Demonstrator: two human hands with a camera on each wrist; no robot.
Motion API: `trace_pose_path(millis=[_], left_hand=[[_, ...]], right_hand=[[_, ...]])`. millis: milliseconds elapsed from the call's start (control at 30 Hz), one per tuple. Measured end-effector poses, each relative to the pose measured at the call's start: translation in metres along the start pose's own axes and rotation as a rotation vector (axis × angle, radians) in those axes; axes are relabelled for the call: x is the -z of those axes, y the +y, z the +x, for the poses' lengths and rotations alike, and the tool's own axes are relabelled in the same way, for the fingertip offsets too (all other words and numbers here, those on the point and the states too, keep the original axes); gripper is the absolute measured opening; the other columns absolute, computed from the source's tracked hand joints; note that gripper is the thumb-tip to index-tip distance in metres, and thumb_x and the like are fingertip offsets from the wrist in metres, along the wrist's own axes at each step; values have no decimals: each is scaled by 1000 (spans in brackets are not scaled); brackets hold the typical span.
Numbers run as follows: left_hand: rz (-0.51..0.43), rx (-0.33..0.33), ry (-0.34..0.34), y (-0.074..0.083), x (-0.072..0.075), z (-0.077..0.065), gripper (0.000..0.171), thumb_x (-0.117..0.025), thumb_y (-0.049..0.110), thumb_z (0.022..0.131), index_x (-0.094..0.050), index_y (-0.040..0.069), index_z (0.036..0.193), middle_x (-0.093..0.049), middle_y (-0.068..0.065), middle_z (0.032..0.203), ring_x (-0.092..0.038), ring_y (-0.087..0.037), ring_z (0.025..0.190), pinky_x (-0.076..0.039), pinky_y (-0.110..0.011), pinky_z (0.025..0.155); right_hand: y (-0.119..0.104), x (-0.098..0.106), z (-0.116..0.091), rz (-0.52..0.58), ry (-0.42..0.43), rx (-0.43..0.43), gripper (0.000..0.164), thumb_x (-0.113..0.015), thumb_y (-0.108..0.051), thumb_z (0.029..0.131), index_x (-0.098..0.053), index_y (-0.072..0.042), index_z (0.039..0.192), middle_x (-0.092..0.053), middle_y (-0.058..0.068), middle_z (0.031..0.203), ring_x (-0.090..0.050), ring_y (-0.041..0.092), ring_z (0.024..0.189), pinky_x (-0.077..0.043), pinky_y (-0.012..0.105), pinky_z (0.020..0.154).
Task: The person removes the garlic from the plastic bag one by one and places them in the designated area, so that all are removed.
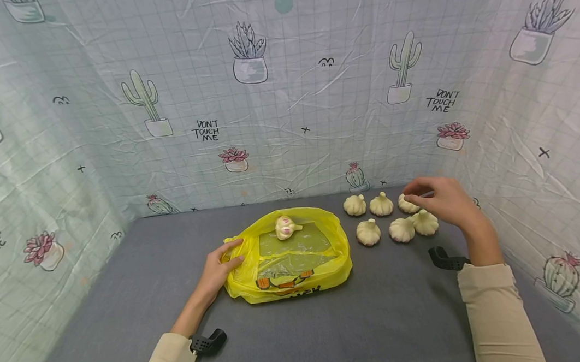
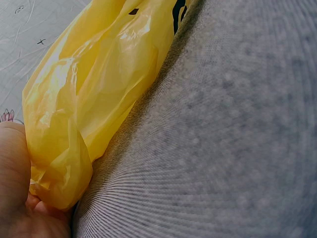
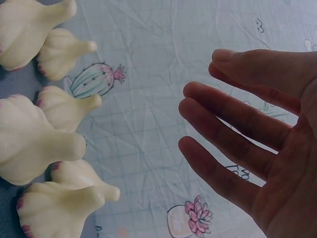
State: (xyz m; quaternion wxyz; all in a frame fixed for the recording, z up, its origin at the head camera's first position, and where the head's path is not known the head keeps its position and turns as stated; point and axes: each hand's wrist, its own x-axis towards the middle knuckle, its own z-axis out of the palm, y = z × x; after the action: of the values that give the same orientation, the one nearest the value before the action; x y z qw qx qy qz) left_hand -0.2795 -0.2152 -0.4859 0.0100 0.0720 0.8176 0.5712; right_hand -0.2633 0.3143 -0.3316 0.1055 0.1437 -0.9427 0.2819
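Observation:
A yellow plastic bag [image 1: 246,281] lies on the grey table with its mouth spread wide. One garlic bulb [image 1: 285,228] rests inside it, near the far side. My left hand [image 1: 215,272] holds the bag's left edge, and in the left wrist view the crumpled plastic [image 2: 59,148] sits against the thumb and palm. My right hand [image 1: 443,197] hovers over the garlic bulbs at the right, partly covering the far right bulb [image 1: 406,204]. In the right wrist view its fingers [image 3: 233,139] are extended and apart from the bulbs, with nothing between them.
Several more garlic bulbs stand right of the bag in two loose rows, among them a near-left bulb [image 1: 368,232] and a far-left bulb [image 1: 355,205]. A patterned curtain [image 1: 287,121] encloses the table [image 1: 376,318] at the back and both sides.

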Motion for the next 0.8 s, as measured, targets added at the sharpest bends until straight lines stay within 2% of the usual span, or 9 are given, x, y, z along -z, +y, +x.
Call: trace_pose_path(millis=[133, 433, 800], left_hand=[[0, -4, -2, 0, 0, 0, 50, -67, 15, 101, -56, 10, 149, -49, -13, 159, -26, -33, 158, -20, -58, 127], [0, 1, 5, 1, 0, 0, 50, -67, 14, 100, -56, 10, 149, -50, -13, 158, -28, -33, 157, -21, -57, 127], [-15, -2, -2, 1, 0, -1, 50, -66, 15, 101, -56, 10, 149, -49, -12, 159, -25, -32, 158, -21, -58, 127]], right_hand=[[0, 0, 0, 5, 8, 13, 22, -66, -19, 102, -75, -4, 114, -75, 19, 110, -70, 39, 105, -57, 58, 91], [0, 0, 0, 15, 0, 14, 25, -64, -24, 104, -75, -5, 115, -75, 18, 112, -69, 38, 106, -57, 57, 92], [-2, -2, 1, 33, -8, 29, 24, -64, -23, 104, -75, -5, 115, -76, 17, 110, -70, 37, 105, -57, 57, 92]])
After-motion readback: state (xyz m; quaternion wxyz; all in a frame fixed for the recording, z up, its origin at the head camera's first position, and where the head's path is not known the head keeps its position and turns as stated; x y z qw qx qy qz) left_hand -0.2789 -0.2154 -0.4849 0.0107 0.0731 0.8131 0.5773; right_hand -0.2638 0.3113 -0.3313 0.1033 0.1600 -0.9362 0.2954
